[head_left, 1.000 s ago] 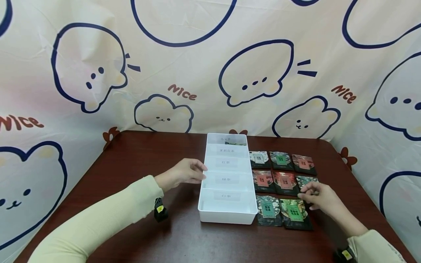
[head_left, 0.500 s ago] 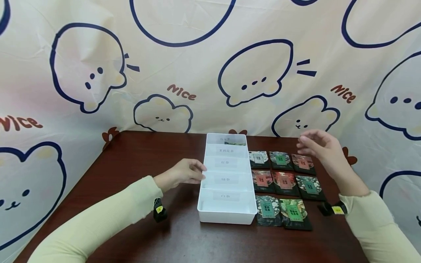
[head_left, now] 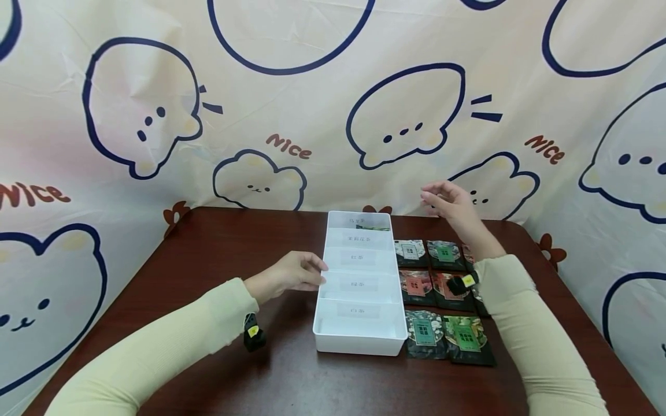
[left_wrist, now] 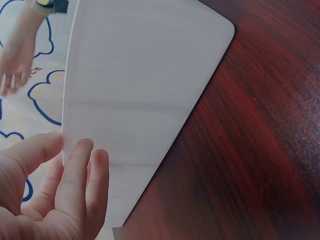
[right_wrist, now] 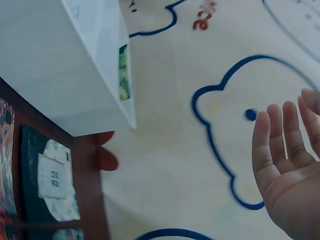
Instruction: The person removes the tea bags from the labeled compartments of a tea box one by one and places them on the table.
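Note:
A long white compartment box (head_left: pixel 360 345) with a printed label in each section stands mid-table. My left hand (head_left: pixel 291 273) is at its left rim, thumb and fingertips holding the side wall (left_wrist: pixel 135 75) in the left wrist view. My right hand (head_left: pixel 454 207) is raised in the air beyond the tea packets, its fingers loosely bent with nothing in them. The right wrist view shows that hand (right_wrist: pixel 290 170) palm up and bare. A green tea packet (head_left: pixel 372 227) lies in the farthest compartment. Several flat tea packets (head_left: pixel 425 334) lie in rows to the right of the box.
The dark brown wooden table (head_left: pixel 218 237) ends at the back against a cartoon-printed cloth (head_left: pixel 333 115), which also hangs at both sides. My right sleeve (head_left: pixel 525 323) and wrist camera (head_left: pixel 463 283) cover parts of the right-hand packets. A white-labelled packet (head_left: pixel 410 251) lies at the back left.
My right hand lifted off the right-hand packets, rose toward the back, then moved left over the far packets. My left hand and the box stayed in place.

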{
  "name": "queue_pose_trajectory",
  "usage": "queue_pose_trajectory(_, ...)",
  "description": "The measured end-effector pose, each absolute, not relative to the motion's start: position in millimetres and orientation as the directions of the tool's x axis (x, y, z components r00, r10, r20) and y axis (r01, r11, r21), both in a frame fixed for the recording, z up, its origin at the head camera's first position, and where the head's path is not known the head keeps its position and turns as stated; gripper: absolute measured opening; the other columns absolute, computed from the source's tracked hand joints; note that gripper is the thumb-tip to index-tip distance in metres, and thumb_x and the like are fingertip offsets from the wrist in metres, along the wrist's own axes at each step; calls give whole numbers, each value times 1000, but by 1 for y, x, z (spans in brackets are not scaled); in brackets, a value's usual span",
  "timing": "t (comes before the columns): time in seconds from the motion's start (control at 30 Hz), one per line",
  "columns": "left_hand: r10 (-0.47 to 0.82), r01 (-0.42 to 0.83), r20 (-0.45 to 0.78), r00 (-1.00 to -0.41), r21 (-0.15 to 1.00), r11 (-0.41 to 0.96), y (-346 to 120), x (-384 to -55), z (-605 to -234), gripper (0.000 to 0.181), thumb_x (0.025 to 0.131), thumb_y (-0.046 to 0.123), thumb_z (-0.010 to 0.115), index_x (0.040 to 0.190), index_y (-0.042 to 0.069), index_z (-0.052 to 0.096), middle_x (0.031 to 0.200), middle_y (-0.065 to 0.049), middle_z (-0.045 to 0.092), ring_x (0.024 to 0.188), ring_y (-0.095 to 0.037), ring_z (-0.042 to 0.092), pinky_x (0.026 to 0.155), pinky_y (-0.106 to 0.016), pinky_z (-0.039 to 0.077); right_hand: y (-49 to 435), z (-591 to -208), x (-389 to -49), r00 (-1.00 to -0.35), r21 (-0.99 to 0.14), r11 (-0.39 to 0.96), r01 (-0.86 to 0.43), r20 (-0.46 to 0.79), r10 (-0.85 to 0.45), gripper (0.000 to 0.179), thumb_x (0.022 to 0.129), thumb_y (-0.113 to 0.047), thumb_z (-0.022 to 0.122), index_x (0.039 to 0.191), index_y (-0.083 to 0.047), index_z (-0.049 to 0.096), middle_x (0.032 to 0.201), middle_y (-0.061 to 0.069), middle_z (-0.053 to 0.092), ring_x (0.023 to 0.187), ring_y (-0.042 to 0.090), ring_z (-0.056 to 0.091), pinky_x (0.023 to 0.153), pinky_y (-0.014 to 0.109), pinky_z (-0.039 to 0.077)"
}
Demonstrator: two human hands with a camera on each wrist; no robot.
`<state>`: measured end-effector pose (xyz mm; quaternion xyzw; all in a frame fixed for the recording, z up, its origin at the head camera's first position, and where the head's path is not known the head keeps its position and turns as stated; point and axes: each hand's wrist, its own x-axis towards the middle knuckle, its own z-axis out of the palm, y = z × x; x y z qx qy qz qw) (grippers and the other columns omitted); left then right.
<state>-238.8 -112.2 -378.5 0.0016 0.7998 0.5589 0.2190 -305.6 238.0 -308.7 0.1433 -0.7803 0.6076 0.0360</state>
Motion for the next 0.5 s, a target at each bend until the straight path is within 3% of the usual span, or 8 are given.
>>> queue_pose_trajectory(0.2, 256, -238, -347, -902, 896, 374, -113, -239, -379, 26, 81, -1, 74, 106, 1, 65, 96, -14, 62, 82, -21, 67, 81, -38, 60, 222, -334, -335, -959, -951, 238, -197, 137, -246, 35, 95, -29, 62, 122, -7, 57, 109, -4, 61, 98, 10, 61, 83, 22, 56)
queue_pose_trajectory(0.37, 259, -240, -349, -901, 896, 374, -113, -239, -379, 26, 81, -1, 74, 106, 1, 65, 96, -14, 62, 81, -21, 67, 83, -40, 59, 211, -355, -348, -956, -940, 316, -127, 31, -291, 38, 96, -29, 61, 125, -5, 53, 124, 11, 56, 111, 25, 57, 90, 33, 56)
queue_pose_trajectory(0.5, 258, -242, -351, -900, 895, 373, -113, -239, -378, 26, 81, -1, 74, 106, 2, 65, 96, -15, 61, 81, -21, 67, 84, -41, 58, 206, -367, -351, -952, -931, 351, -98, -15, -305, 39, 97, -26, 60, 127, -2, 52, 121, 15, 54, 113, 31, 54, 91, 37, 55)
